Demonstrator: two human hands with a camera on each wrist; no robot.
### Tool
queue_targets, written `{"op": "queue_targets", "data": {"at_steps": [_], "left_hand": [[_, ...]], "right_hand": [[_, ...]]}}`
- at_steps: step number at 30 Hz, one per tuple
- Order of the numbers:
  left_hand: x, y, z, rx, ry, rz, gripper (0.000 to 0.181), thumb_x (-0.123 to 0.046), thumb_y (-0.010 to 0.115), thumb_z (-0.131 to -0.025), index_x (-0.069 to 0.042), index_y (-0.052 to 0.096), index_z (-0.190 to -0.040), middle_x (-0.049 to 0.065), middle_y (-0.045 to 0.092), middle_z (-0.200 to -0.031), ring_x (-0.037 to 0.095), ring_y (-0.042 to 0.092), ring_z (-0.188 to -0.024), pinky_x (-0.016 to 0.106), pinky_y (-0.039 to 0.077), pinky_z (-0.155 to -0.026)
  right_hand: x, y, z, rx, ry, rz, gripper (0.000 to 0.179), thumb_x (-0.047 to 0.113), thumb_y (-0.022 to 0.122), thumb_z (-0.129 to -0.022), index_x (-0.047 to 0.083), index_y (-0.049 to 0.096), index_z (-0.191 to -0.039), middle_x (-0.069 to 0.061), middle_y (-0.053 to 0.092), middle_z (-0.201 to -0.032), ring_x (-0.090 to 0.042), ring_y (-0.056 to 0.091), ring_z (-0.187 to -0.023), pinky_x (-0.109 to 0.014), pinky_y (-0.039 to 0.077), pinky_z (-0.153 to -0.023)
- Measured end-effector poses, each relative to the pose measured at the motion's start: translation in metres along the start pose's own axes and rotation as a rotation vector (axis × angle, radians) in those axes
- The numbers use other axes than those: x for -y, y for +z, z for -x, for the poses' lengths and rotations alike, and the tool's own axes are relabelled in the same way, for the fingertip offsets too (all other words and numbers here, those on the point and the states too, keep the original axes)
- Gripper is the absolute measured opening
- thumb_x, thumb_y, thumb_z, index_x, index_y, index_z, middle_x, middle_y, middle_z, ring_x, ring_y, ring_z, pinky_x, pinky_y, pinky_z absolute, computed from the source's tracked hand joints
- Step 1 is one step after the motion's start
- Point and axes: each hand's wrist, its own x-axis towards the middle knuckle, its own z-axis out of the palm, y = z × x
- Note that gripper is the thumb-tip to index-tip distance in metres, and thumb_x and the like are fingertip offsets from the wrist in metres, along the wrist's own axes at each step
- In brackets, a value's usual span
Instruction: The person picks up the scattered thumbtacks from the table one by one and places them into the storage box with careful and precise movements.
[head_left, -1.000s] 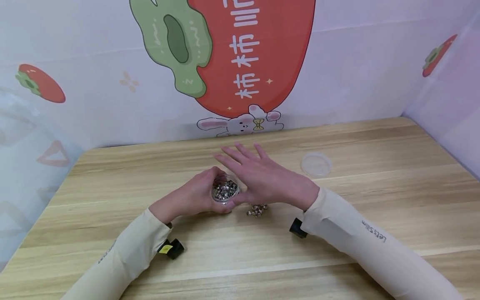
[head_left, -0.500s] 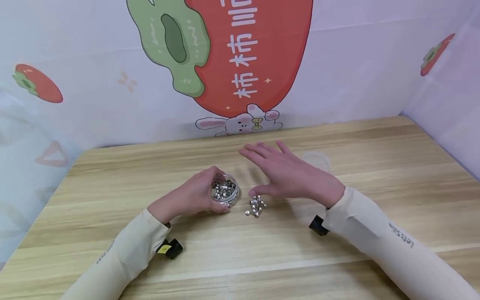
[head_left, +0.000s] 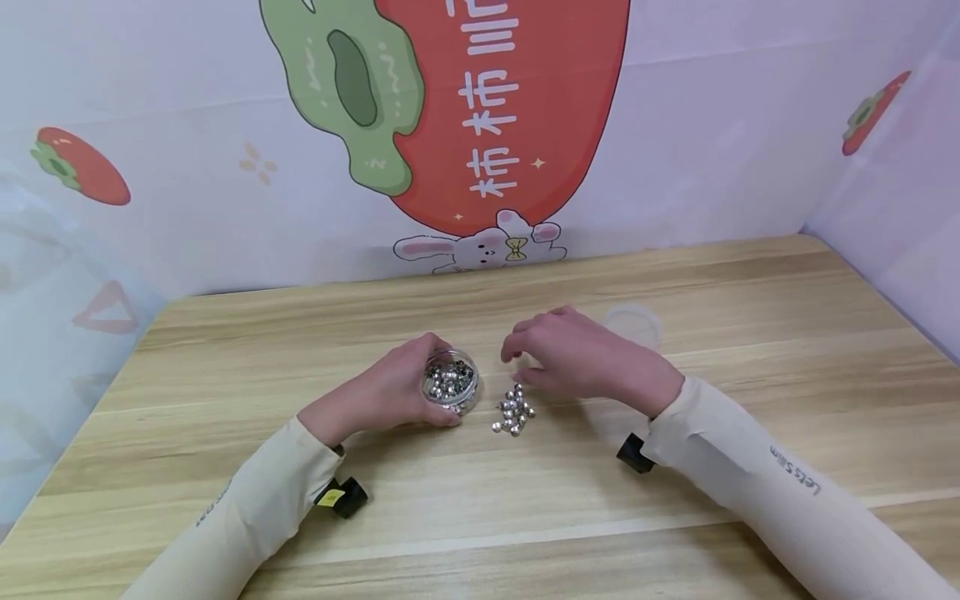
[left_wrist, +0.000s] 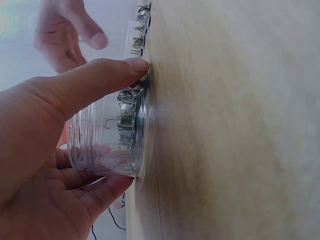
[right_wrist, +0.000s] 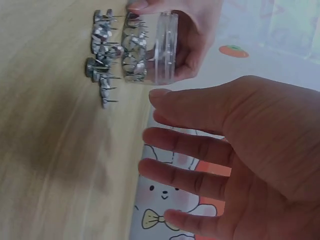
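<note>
My left hand (head_left: 386,387) grips a clear round plastic jar (right_wrist: 167,50) standing on the table, thumb on the near side and fingers behind it. Inside, silver thumbtacks (head_left: 448,381) cover the bottom; the jar's top is uncovered. Just right of the jar lies a small pile of thumbtacks (head_left: 515,410), pins pointing various ways. Above and beside that pile hovers my right hand (head_left: 573,354), its fingers loosely bent. The right wrist view shows nothing between the thumb and fingers of this right hand (right_wrist: 250,155).
A clear round lid (head_left: 636,321) lies on the wooden table (head_left: 420,517) behind my right wrist, partly hidden by it. A printed cloth backdrop (head_left: 690,150) with persimmons and a rabbit hangs along the table's back edge. Dark cameras sit at both wrists.
My right hand has moved right, away from the jar's mouth, and its spread fingers have bent downward beside the thumbtack pile, which is now more visible. The left hand and jar stay put.
</note>
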Motion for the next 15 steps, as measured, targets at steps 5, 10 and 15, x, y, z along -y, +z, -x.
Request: {"op": "queue_targets", "data": {"at_steps": [5,10,15], "left_hand": [[0.001,0.0,0.001,-0.003,0.007,0.001,0.077,-0.033,0.088,-0.067,-0.002,0.047,-0.124,0.012,0.061,-0.124,0.027,0.056,-0.117,0.044,0.045,-0.104],[0.001,0.0,0.0,-0.007,0.01,-0.002,0.077,-0.033,0.088,-0.067,-0.001,0.048,-0.124,0.013,0.061,-0.123,0.027,0.057,-0.116,0.044,0.045,-0.104],[0.001,0.0,0.0,-0.012,0.014,-0.006,0.076,-0.032,0.088,-0.067,-0.002,0.048,-0.124,0.012,0.061,-0.123,0.027,0.057,-0.116,0.044,0.045,-0.104]], "right_hand": [[-0.001,0.009,-0.003,0.01,-0.028,0.021,0.007,0.019,0.069,-0.089,0.019,0.074,-0.092,0.009,0.069,-0.085,-0.008,0.06,-0.077,-0.038,0.049,-0.084],[-0.001,0.014,-0.006,0.017,-0.034,0.034,0.009,0.016,0.069,-0.087,0.021,0.071,-0.08,0.012,0.06,-0.07,-0.006,0.051,-0.064,-0.035,0.046,-0.078],[-0.002,0.018,-0.007,0.021,-0.039,0.039,0.013,0.014,0.068,-0.087,0.02,0.069,-0.077,0.012,0.058,-0.067,-0.005,0.05,-0.062,-0.038,0.047,-0.081]]}}
